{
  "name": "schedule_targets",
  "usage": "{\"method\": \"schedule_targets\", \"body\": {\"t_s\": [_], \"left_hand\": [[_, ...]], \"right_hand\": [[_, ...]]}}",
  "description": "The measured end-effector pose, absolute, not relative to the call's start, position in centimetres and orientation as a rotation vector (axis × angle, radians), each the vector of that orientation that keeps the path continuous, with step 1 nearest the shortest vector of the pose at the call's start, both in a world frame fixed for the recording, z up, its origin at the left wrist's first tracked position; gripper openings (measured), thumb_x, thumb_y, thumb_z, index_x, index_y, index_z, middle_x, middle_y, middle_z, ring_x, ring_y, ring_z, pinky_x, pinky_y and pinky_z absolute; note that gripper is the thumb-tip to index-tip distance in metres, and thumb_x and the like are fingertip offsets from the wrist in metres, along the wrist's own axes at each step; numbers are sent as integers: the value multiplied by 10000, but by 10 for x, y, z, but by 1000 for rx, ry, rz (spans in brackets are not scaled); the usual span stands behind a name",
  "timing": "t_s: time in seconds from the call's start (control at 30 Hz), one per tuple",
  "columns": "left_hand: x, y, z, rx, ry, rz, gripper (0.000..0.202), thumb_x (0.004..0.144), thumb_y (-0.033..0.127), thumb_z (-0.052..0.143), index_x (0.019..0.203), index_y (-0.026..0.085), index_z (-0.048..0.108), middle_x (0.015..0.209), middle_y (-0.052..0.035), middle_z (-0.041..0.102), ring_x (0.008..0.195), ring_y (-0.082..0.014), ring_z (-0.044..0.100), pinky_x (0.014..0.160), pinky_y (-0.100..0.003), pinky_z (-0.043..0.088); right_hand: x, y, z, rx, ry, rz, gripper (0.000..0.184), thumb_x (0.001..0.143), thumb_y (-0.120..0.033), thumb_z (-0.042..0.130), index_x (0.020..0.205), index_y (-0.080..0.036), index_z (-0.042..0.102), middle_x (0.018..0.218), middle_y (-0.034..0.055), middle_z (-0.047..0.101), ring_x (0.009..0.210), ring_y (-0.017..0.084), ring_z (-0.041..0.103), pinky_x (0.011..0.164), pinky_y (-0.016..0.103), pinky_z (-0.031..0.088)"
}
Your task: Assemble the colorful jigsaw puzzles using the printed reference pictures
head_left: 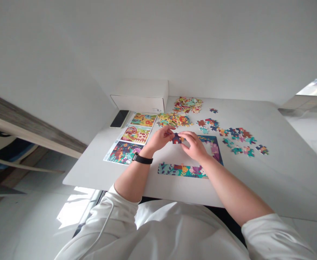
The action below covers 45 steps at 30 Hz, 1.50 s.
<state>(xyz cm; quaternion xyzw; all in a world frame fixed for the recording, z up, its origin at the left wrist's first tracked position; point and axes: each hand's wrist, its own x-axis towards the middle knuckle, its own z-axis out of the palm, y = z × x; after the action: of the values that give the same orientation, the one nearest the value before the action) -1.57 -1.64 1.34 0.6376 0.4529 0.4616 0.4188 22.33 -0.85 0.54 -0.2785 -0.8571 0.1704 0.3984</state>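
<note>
Dark puzzle piece [177, 138]: held between both hands, just beyond the lower strip of the partly joined puzzle [184, 170]; whether it is one piece or two joined, I cannot make out.
Left hand [162, 136]: grip pinched together on the piece's left edge; a black wristband [142, 159] circles the wrist.
Right hand [194, 145]: grip clamped lightly on the piece's right side, index finger above and thumb below.
Tabs and sockets: best kept visible by holding only the edges; the outline should be matched before any pressure, which should go straight and even. Forcing at a tilt could bend a tab.
Joined border: lower strip, right column and part of the top edge show; keeping the wrists lifted would spare these joins.
Picture sheet [131, 137]: left of the hands; its lowest, dark panel seems the colour guide to consult.
Loose dark and teal pieces [239, 135]: spread to the right, apart from the yellow pile [176, 120] and red-toned pile [188, 104]; this sorting is worth preserving.
Table [255, 187]: also carries a phone [119, 118] and white box [139, 101].
</note>
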Motion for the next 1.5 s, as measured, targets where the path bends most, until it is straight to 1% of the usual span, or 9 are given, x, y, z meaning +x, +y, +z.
{"method": "schedule_targets", "body": {"t_s": [0.13,0.27,0.4,0.63,0.77,0.93,1.13,1.37,1.5], "left_hand": [[-17,-22,18,1739,1242,1155,372,987,360,744,1318,213,658,1012,-63,747,839,-171,729,792,-308,574],[-23,-30,29,2101,1347,1115,402,899,359,860,1236,234,680,1271,-113,727,1152,-266,708,1026,-408,574],[-22,-34,36,2318,1270,1047,384,885,317,880,1205,240,681,1349,-131,703,1323,-333,638,1168,-490,502],[-20,-38,43,2442,1285,889,239,986,273,743,1217,240,696,1239,-100,735,1220,-292,678,1111,-446,529],[-45,-36,42,2474,1403,805,264,983,277,743,1242,237,708,1275,-91,742,1245,-285,679,1105,-436,536],[-70,-29,33,2434,1519,677,291,937,265,786,1223,225,750,1241,-91,775,1175,-281,723,1068,-423,562],[-68,-30,25,2384,1584,463,402,899,227,803,1299,225,762,1280,-89,790,1177,-280,737,1071,-402,567],[-67,-30,24,2418,1573,433,452,908,338,848,1338,228,765,1334,-112,758,1232,-300,715,1118,-425,555],[-69,-27,21,2445,1595,442,422,906,377,860,1295,226,792,1337,-119,745,1231,-305,708,1107,-432,558]], "right_hand": [[223,-9,6,-717,-2167,422,518,940,-109,656,1418,-309,676,1332,115,721,1319,336,665,1190,581,551],[224,-6,5,-769,-2132,445,490,923,-112,681,1373,-306,682,1314,121,710,1303,344,666,1175,580,552],[224,-4,2,-773,-2107,459,443,928,-122,702,1337,-293,686,1294,125,706,1287,342,667,1167,559,551],[223,-4,-3,-747,-2129,419,425,953,-158,692,1357,-289,673,1311,126,689,1308,338,652,1174,562,546],[224,-3,-5,-772,-2123,372,432,966,-140,638,1369,-291,675,1350,133,658,1351,337,627,1208,579,517],[225,1,-9,-808,-2095,404,407,970,-127,596,1333,-283,694,1283,125,672,1285,321,659,1175,558,542],[222,1,-11,-811,-2093,407,353,966,-125,595,1264,-278,705,1245,115,698,1250,306,674,1161,540,552],[223,1,-12,-793,-2088,425,349,974,-136,590,1271,-274,710,1242,120,698,1249,306,674,1161,537,550],[222,0,-12,-807,-2096,452,365,975,-141,588,1288,-284,713,1256,117,698,1263,311,668,1172,549,543]]}}
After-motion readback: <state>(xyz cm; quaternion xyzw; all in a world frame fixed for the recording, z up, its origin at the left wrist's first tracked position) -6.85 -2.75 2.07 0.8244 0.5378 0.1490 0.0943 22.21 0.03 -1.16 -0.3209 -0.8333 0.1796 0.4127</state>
